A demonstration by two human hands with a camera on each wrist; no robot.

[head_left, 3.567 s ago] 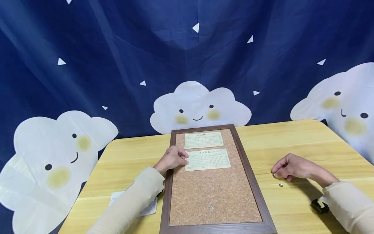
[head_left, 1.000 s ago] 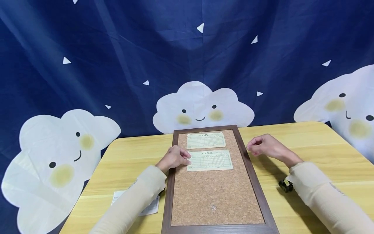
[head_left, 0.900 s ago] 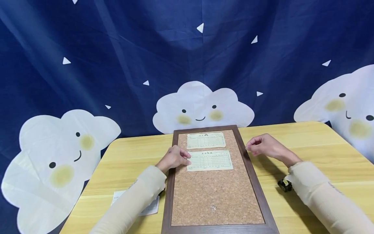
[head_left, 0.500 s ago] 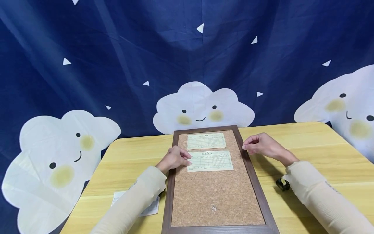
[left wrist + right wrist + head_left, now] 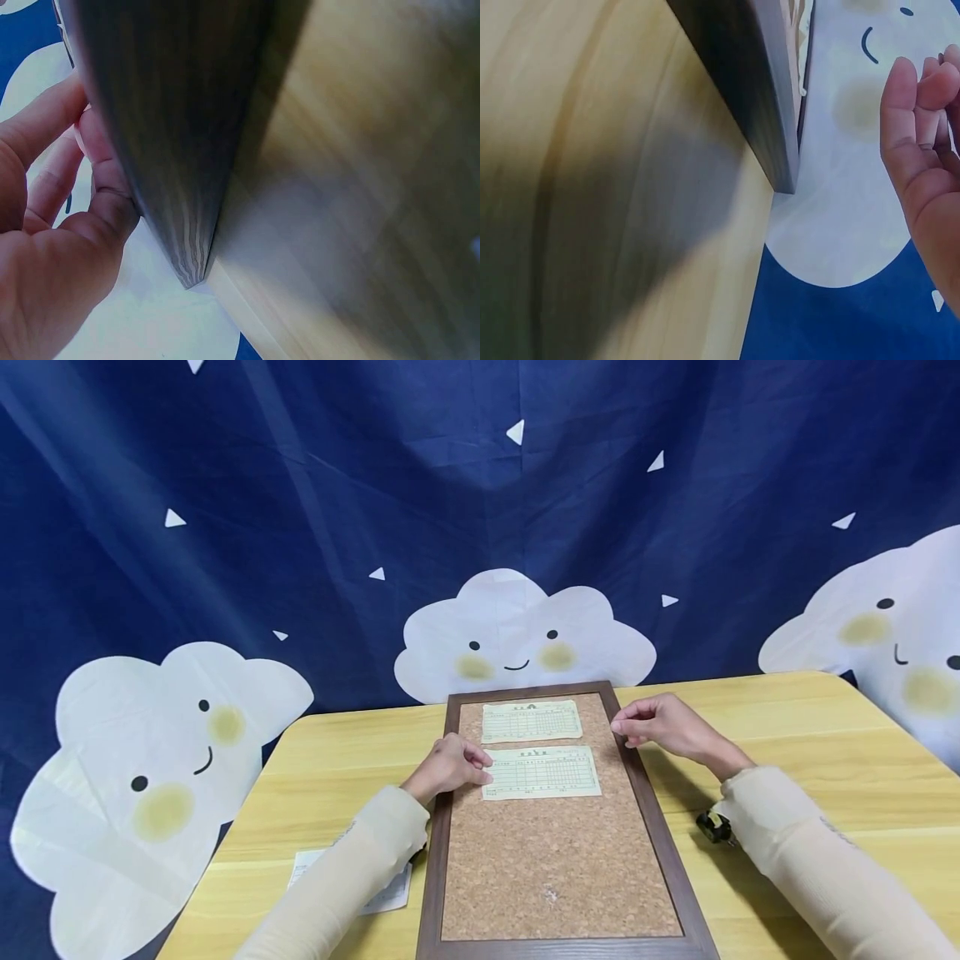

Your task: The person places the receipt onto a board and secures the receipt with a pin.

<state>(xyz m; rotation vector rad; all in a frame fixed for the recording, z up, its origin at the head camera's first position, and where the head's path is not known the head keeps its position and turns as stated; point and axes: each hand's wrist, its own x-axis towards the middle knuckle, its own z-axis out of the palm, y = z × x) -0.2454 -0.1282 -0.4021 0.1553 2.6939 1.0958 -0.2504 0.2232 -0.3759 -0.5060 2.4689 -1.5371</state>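
A dark-framed cork board (image 5: 562, 852) lies lengthwise on the wooden table. Two pale green printed slips are on its upper half, the upper slip (image 5: 532, 722) above the lower slip (image 5: 542, 773). My left hand (image 5: 446, 764) reaches over the left frame, thumb and index finger spread apart and touching the lower slip's left edge. Above the right frame, beside the slips, my right hand (image 5: 667, 724) pinches a thumbtack, tiny and mostly hidden between thumb and index finger. In the right wrist view only a small dark bit of the thumbtack (image 5: 940, 57) shows at the fingertips.
White printed papers (image 5: 386, 897) lie left of the board, partly under my left sleeve. A silvery cluster (image 5: 550, 895) sits low on the cork. Behind the table's far edge hangs a blue curtain (image 5: 337, 485) with white clouds.
My right hand has come up from the table on the right, where it was by a small shiny tack, to the board's right frame, edging left. My left hand stays on the lower slip.
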